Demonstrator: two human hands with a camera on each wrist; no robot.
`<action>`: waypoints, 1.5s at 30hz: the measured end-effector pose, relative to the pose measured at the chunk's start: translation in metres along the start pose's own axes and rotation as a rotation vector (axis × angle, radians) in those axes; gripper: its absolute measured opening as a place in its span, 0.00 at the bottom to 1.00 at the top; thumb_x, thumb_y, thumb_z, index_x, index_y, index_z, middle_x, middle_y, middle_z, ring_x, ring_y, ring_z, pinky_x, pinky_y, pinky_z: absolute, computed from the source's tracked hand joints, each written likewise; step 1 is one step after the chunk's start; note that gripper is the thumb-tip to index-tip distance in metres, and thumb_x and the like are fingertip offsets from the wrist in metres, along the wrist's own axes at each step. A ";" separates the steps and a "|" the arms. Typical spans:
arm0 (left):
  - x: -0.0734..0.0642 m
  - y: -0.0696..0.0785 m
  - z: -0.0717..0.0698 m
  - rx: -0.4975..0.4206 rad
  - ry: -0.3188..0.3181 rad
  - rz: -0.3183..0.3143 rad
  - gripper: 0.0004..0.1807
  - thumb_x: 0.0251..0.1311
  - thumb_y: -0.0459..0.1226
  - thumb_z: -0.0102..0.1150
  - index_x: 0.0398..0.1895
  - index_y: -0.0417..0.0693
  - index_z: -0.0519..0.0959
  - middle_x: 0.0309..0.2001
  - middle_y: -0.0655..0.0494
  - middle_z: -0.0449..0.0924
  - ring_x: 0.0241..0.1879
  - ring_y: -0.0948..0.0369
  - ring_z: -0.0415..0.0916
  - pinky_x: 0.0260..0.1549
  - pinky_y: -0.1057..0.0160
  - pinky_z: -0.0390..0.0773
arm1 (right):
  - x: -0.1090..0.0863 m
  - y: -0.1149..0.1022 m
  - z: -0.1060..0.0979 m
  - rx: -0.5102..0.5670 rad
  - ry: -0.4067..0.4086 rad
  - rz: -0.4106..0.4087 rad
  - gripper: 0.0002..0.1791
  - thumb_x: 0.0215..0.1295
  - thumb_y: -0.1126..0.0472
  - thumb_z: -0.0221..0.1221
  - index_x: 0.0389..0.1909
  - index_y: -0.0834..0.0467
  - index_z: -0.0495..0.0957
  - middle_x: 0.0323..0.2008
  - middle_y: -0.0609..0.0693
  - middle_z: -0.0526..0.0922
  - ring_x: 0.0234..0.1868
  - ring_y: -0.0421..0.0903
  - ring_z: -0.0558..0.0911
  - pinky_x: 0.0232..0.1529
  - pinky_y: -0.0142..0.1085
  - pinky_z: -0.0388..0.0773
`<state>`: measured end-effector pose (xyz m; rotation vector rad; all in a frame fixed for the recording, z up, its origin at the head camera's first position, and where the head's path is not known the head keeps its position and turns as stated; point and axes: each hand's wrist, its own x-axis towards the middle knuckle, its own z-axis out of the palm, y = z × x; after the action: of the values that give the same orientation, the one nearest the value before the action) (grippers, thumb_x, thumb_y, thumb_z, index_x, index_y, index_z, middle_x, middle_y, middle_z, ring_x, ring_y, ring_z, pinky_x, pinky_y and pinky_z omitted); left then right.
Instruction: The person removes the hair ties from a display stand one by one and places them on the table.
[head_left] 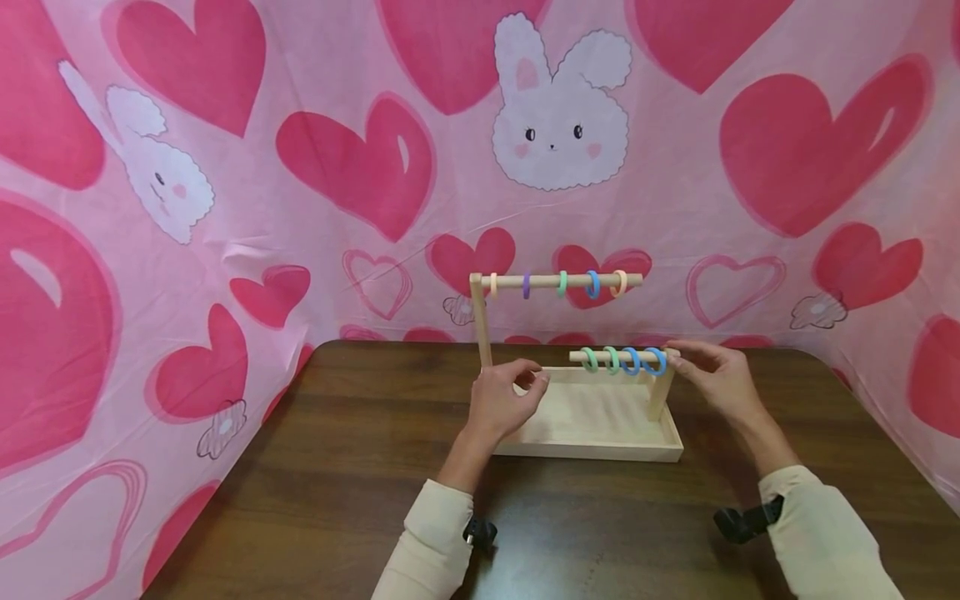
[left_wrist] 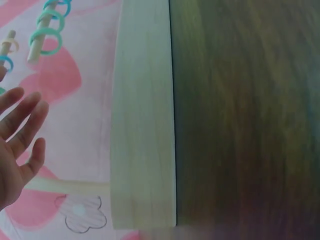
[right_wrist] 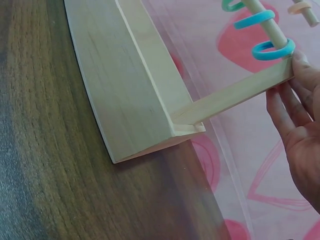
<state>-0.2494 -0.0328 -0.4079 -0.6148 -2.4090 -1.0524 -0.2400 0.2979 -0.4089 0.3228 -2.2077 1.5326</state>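
A pale wooden stand has a shallow tray (head_left: 588,452) and two posts, each with a sideways rod. The taller left post's upper rod (head_left: 540,282) carries several spaced rings: peach, purple, green, blue and peach. On the lower rod (head_left: 575,357) hang two green rings (head_left: 589,360) and two blue rings (head_left: 655,362). My right hand (head_left: 720,379) pinches the top of the right post (right_wrist: 240,92) between thumb and fingers, right beside the outermost blue ring. Over the tray's left side, my left hand (head_left: 504,396) has loosely bent fingers (left_wrist: 31,120) with nothing visible between them.
The stand sits on a dark brown wooden table (head_left: 337,467), toward its back edge. Behind and around the table hangs a pink cloth (head_left: 330,75) printed with hearts and rabbits. Black straps with small devices (head_left: 480,533) are on both wrists.
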 end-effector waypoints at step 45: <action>0.002 0.053 0.077 -0.340 0.182 -0.278 0.07 0.56 0.40 0.73 0.34 0.45 0.90 0.25 0.53 0.89 0.23 0.74 0.76 0.27 0.76 0.76 | 0.002 0.008 0.007 0.209 0.084 -0.054 0.13 0.62 0.79 0.63 0.45 0.67 0.87 0.36 0.29 0.90 0.36 0.25 0.86 0.38 0.18 0.79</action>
<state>-0.2383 0.0586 -0.4239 -0.2749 -2.2146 -1.5819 -0.2461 0.2945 -0.4166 0.3722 -1.9630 1.7187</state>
